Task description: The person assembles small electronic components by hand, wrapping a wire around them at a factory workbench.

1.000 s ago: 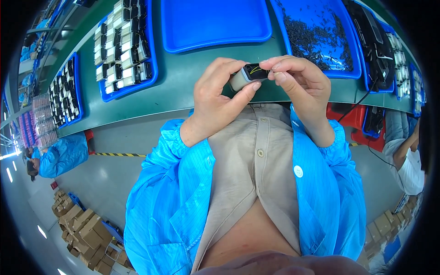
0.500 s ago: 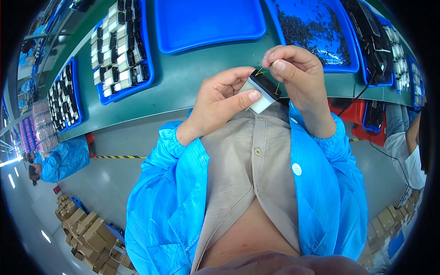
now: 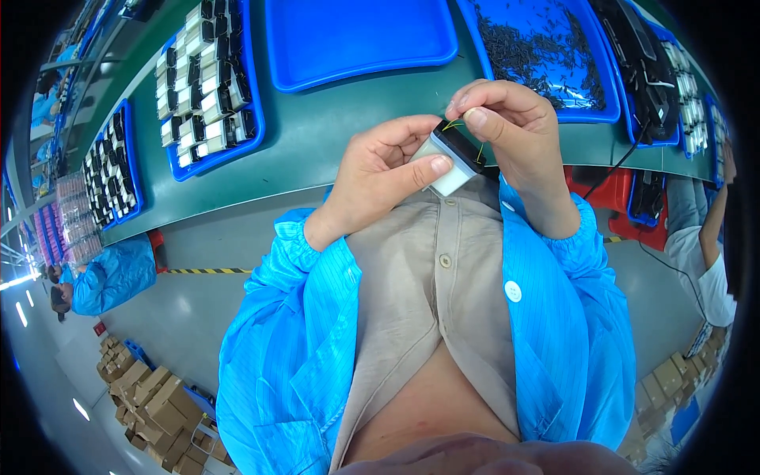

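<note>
My left hand (image 3: 389,165) is closed round a small white box-shaped unit (image 3: 451,180) with a black end, tilted in front of my chest. Thin yellow-green wires (image 3: 453,127) come out of the black end. At that end, my right hand (image 3: 511,123) pinches with thumb and forefinger. A wire runs up to these fingertips; anything smaller between them is hidden. Beyond the hands, a blue tray (image 3: 360,77) shows a bare bottom.
To the left, a blue tray (image 3: 258,103) holds rows of similar white-and-black units, with another such tray (image 3: 136,170) farther left. Small black pieces (image 3: 538,55) lie scattered in a blue tray at right. Beside it sits a black device (image 3: 645,71) with a cable. Co-workers sit at both sides.
Both hands stay almost in place. My right fingertips have shifted very slightly left, and the wires at the black end have moved a little with them.
</note>
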The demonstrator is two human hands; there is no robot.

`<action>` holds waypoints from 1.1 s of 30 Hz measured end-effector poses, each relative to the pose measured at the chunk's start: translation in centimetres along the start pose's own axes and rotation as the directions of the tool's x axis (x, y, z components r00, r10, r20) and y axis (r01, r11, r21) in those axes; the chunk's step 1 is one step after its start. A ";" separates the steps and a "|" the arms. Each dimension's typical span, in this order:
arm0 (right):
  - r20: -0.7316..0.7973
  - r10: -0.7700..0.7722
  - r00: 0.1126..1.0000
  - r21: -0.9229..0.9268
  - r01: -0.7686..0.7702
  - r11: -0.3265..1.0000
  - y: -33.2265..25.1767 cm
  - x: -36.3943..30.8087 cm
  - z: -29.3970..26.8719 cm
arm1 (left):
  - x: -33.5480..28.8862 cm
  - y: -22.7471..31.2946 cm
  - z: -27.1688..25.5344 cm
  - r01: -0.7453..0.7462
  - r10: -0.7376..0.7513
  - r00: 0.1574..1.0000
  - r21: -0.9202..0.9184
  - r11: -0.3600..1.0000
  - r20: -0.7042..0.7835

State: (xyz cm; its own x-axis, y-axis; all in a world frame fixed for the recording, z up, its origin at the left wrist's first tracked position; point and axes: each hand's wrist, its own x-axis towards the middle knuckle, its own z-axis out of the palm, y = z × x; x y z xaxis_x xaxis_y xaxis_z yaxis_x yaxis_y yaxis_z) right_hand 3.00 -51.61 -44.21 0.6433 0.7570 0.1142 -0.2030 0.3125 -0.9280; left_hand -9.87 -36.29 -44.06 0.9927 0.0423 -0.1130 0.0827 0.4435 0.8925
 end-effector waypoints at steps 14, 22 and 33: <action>0.042 -0.034 0.999 -0.024 0.035 0.999 0.6 0.2 -0.3 | 0.0 0.0 0.0 0.021 -0.021 1.000 0.010 1.000 0.005; 0.073 0.032 0.997 0.066 -0.037 0.997 0.3 0.1 -0.5 | 0.0 0.1 0.2 -0.007 0.007 1.000 0.016 1.000 0.017; 0.064 0.056 0.996 0.077 -0.061 0.995 0.6 -0.1 -0.2 | -0.1 0.1 0.2 -0.007 0.007 1.000 0.020 1.000 0.018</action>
State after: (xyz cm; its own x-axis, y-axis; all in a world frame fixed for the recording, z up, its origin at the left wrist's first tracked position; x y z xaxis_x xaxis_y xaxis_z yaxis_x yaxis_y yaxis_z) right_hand 2.92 -51.62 -44.80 0.5825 0.8084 0.0847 -0.2982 0.3095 -0.9029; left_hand -9.93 -36.47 -43.91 0.9947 0.0293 -0.0990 0.0772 0.4254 0.9017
